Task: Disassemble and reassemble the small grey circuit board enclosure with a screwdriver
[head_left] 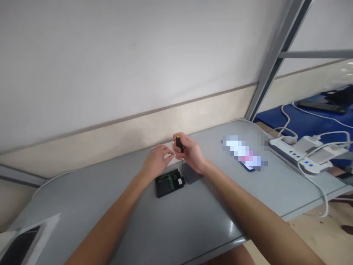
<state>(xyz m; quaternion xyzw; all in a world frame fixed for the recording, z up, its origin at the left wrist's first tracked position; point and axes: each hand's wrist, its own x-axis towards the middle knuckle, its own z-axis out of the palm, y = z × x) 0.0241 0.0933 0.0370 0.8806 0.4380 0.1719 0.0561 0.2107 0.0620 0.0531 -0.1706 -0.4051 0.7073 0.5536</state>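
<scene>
My right hand (190,151) is wrapped round a screwdriver (178,141), its dark handle tipped with yellow and its shaft pointing down. Close by on the left, my left hand (157,162) has thumb and fingertips drawn together in a pinch. Whatever it may hold is too small to make out. Both hands are over a white sheet (176,161) near the wall. Just in front lies an opened black case with a green circuit board (169,183) and a small white label. A flat dark grey piece (192,176) rests beside it, partly under my right hand.
A phone with a lit, blurred screen (242,152) lies to the right. Beyond it, a white power strip (299,156) with plugs and cables sits at the desk's right end. Papers and a dark object (22,244) are at lower left. The wall (138,129) borders the grey desk (110,191).
</scene>
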